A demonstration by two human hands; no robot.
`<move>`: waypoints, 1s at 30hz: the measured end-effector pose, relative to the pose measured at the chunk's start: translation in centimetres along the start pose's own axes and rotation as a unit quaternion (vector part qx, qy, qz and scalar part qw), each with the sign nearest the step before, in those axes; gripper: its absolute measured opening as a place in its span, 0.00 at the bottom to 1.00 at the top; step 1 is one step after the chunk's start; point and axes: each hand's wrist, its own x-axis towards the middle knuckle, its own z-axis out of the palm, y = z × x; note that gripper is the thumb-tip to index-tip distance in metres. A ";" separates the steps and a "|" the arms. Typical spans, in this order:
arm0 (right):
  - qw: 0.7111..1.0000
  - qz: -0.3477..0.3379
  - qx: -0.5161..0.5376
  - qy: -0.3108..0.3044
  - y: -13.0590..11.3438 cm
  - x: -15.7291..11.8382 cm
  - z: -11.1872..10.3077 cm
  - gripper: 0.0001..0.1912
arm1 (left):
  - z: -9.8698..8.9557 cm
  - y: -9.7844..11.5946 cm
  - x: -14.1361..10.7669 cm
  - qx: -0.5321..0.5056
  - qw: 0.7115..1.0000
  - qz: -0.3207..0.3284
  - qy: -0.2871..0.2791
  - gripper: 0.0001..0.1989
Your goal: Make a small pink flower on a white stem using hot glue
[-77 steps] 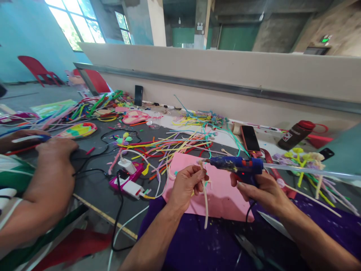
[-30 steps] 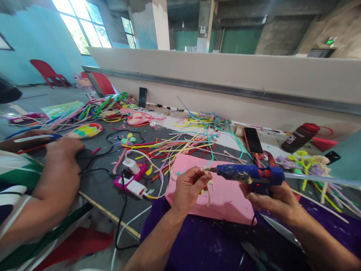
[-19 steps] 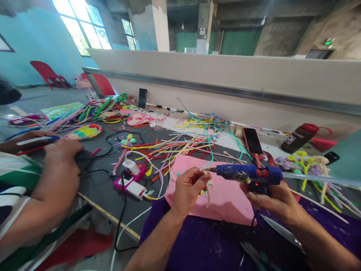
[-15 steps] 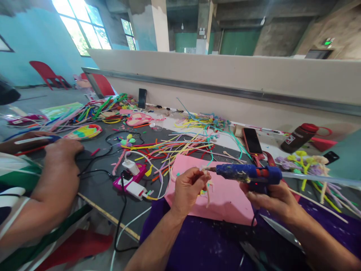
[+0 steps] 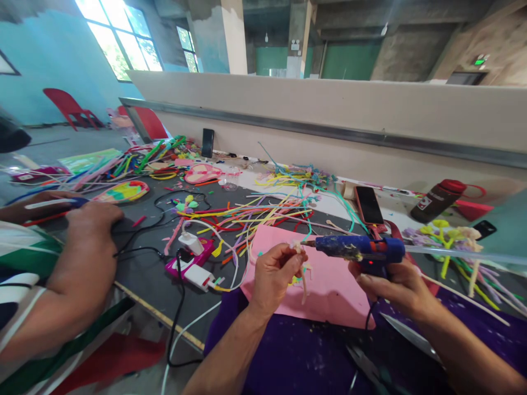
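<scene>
My left hand [image 5: 276, 273] is closed in a pinch on a small pale pipe cleaner piece [image 5: 304, 289], whose stem dangles below the fingers. A whitish tuft pokes out above the fingertips. My right hand [image 5: 397, 285] is wrapped around the handle of a blue hot glue gun [image 5: 343, 247], smeared with dried glue. Its nozzle points left, close by the tuft; whether they touch I cannot tell. A clear glue stick [image 5: 448, 252] sticks out of the gun's back. Under both hands lies a pink foam sheet [image 5: 333, 296] with small yellow and green bits on it.
Colourful pipe cleaners [image 5: 263, 211] spread over the dark table. To the left are a magenta power strip [image 5: 197, 255] with cables and a co-worker's arm [image 5: 82, 263]. A phone [image 5: 368, 206], a bottle [image 5: 438, 200] and scissors [image 5: 364, 362] lie around the right side.
The glue gun's rear has shifted slightly up and left, and its nozzle sits a little further right of the fingertips. My left hand stays nearly still, keeping its pinch.
</scene>
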 end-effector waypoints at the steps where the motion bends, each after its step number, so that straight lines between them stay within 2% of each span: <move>1: 1.000 0.003 -0.003 -0.014 0.1 0.1 -0.1 0.13 | 0.0 0.0 0.0 -0.001 1.000 -0.002 -0.001 0.04; 4: 0.999 0.005 -0.001 -0.038 0.2 0.3 -0.3 0.13 | 0.1 0.0 -0.1 -0.006 1.000 -0.004 -0.001 0.04; 20: 0.999 -0.005 0.018 -0.028 0.6 0.2 -0.4 0.14 | 0.1 0.1 0.0 -0.011 1.000 -0.004 -0.011 0.04; 26: 0.999 0.009 0.000 -0.053 0.8 0.7 -0.4 0.14 | 0.0 0.0 0.0 -0.012 1.000 -0.002 -0.010 0.03; 30: 0.999 0.004 0.003 -0.040 1.1 0.7 -0.5 0.14 | -0.2 0.0 0.0 -0.022 1.000 -0.011 -0.015 0.04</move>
